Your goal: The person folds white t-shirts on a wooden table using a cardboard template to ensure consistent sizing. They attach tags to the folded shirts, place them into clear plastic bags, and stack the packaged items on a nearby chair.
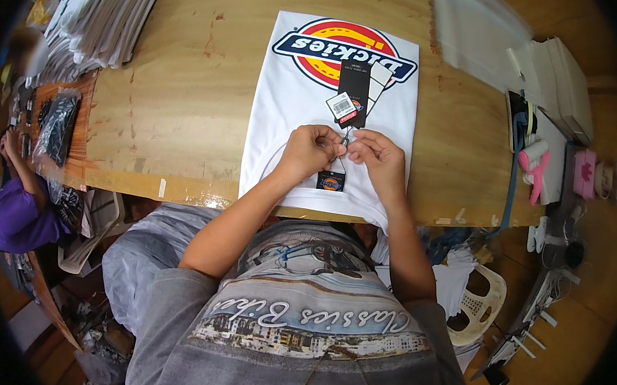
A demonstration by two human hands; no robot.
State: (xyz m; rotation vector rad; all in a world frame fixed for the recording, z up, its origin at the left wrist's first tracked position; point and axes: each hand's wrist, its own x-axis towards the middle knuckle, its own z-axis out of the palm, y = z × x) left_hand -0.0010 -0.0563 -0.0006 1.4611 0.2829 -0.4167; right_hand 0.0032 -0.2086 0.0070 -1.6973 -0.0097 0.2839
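A folded white T-shirt [272,97] lies on the table in front of me, its collar towards me and a large red, yellow and navy print at its far end. On it rest a black hang tag [355,74], a white card and a small barcode label [342,107]. My left hand [313,152] and my right hand [377,158] meet below these tags, fingertips pinched on the thin dark hang tag string [342,159] and its small fastener. The string runs down to the black neck label [331,182] in the collar. Fingers partly cover the fastener.
A wooden table [186,98] spreads around the shirt. Stacked white garments [106,14] stand at the far left, near a plastic-wrapped black pack [59,125]. A pink-handled tool [535,169] lies at the right. Another person in purple [21,215] sits at the left.
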